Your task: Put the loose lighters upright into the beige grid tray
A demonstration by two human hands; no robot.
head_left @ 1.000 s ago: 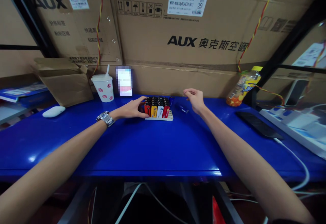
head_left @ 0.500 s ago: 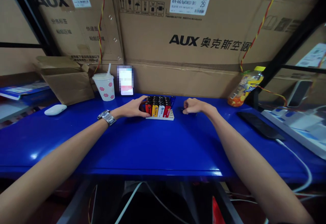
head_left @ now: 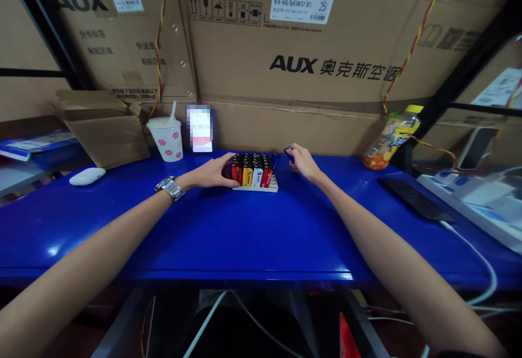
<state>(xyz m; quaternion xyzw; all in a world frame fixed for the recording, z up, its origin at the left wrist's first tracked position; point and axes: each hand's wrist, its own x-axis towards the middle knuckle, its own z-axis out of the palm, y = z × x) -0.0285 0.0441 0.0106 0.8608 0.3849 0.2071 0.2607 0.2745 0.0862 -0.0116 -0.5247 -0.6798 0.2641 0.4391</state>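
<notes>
A white tray [head_left: 256,188] stands on the blue table, filled with rows of lighters [head_left: 247,175] in red, yellow, white and red along the front. At the tray's right end a blue lighter [head_left: 276,159] stands upright, with bare slots in front of it. My left hand [head_left: 214,173] clasps the tray's left side, thumb at the front corner and fingers behind. Right of the tray and a little above the table, my right hand [head_left: 302,161] pinches a dark blue lighter [head_left: 290,154], its black top tilted up to the left.
Behind the table [head_left: 244,238] rise large cardboard boxes [head_left: 293,37]. A paper cup [head_left: 166,139], a lit phone [head_left: 199,129], a paper bag [head_left: 108,135] and a white earbud case [head_left: 87,176] stand left. Rightward are a drink bottle [head_left: 392,138] and a dark phone [head_left: 414,199] on a cable.
My right hand has lifted off the table, moving up and slightly left toward the tray with a dark blue lighter in its fingers. My left hand stays on the tray.
</notes>
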